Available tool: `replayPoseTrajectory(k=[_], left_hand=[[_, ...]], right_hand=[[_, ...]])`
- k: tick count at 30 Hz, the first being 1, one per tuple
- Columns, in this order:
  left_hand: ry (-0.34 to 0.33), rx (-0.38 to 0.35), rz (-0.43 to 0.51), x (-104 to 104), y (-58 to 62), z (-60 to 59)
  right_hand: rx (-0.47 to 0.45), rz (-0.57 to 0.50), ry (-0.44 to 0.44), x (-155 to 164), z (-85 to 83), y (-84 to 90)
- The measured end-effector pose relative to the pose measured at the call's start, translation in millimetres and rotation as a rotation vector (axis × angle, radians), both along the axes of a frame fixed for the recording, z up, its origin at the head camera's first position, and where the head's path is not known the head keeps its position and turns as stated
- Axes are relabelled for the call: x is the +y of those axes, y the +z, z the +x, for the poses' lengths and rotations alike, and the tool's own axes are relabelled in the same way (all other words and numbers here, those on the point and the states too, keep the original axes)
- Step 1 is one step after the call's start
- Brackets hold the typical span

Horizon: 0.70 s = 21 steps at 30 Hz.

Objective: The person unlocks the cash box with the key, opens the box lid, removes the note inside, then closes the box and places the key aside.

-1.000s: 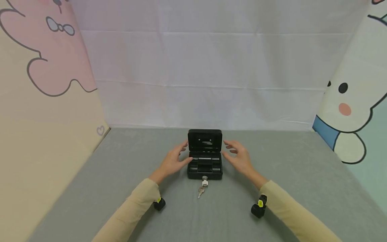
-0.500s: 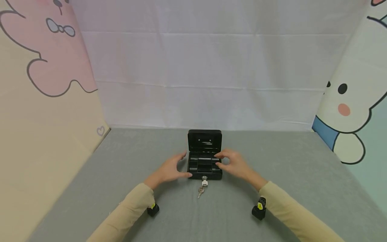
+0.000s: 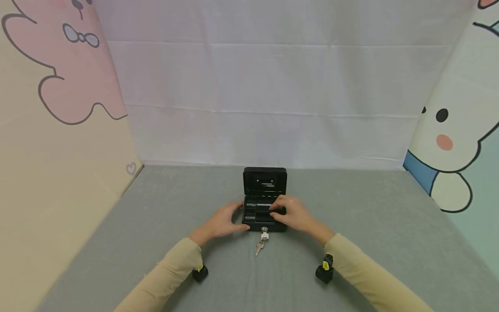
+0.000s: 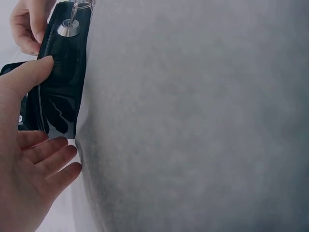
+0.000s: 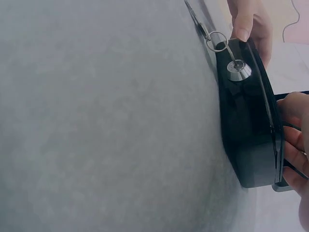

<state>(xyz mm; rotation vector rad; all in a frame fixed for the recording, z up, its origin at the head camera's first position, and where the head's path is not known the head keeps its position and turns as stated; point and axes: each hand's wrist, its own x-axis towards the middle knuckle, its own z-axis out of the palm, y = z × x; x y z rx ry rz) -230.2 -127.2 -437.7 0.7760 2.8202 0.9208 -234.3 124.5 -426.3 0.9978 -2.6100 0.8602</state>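
Bracing the small black cash box (image 3: 264, 216) from its left side, the left hand (image 3: 222, 223) lies with fingers straight and relaxed, thumb tip pressed to the front corner, gripping nothing. Between the two hands the box sits on the grey table cover (image 3: 351, 242), lid (image 3: 265, 180) standing upright at the far edge, divided inner tray (image 3: 260, 211) exposed. A key (image 3: 264, 234) sticks in the front lock just ahead of the thumbs, a second key hanging from its ring onto the cloth. Over the tray's right part, the right hand (image 3: 293, 214) has its fingers curled down at the tray's edge; whether they actually pinch it is hidden. Judging from this, lifting the tray cleanly asks for a straight upward pull while the left hand keeps the box from sliding or tipping.
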Motion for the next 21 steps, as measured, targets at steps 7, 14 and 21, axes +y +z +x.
replayPoseTrajectory(k=[7, 14, 21], left_hand=[[0.012, 0.004, -0.032, 2, -3.0, -1.2], [0.032, -0.005, -0.036, 3, -3.7, -0.8], [0.037, -0.018, -0.025, 4, -2.7, 0.2]], right_hand=[[0.009, -0.013, -0.004, -4, -2.3, -3.2], [0.012, 0.012, -0.03, -8, -2.7, -1.7], [0.004, 0.036, -0.038, -11, -4.3, 0.9]])
